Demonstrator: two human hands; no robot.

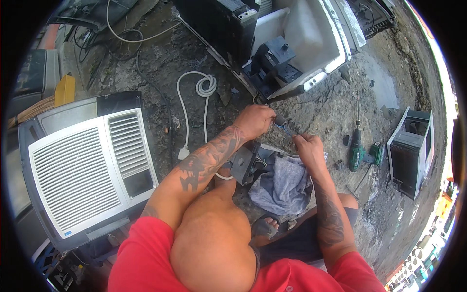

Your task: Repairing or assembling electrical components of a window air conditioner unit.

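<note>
My left hand (255, 120) is closed at the near corner of the opened white and black appliance casing (335, 63). Its fingertips pinch a short dark cylindrical part (279, 119); its exact kind is too small to tell. From that part a thin blue wire (288, 130) runs to my right hand (309, 147), whose fingers are closed on its other end. Below the hands lie a grey metal control box (243, 163) with wiring inside and a crumpled grey cloth (282, 187). A black motor-like block (275, 53) sits in the casing.
A white louvred air conditioner front (75, 177) stands at the left. A white cord (185, 107) with a plug (183, 154) lies coiled on the rough ground. To the right are a green cordless drill (357, 155) and a dark metal frame (407, 155). My sandalled foot (266, 228) is close by.
</note>
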